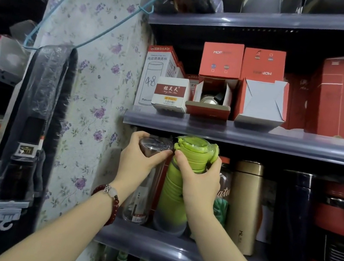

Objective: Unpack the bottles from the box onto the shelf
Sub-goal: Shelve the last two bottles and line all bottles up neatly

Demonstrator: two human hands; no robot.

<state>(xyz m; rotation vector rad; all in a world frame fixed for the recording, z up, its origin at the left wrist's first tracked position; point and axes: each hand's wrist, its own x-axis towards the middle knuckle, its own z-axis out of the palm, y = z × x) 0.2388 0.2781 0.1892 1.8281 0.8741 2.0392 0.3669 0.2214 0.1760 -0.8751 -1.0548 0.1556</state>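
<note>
Now | left hand (138, 159) fingers grip clear bottle (145, 185) | right hand (199, 181) fingers grip green bottle (173, 202)

green bottle (175, 190) middle behind hands, red flask (341, 234) cut by right edge

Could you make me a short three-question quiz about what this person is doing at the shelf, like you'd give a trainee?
1. True or false: the left hand grips the top of the clear bottle.
2. What is the right hand holding? A) the gold flask B) the green bottle C) a red box
3. Fill in: the gold flask stands to the ____ of the green bottle.

Key
1. True; its grip wraps the lid.
2. B; the fingers close just under the green cap.
3. Right; both stand on the same shelf.
</note>
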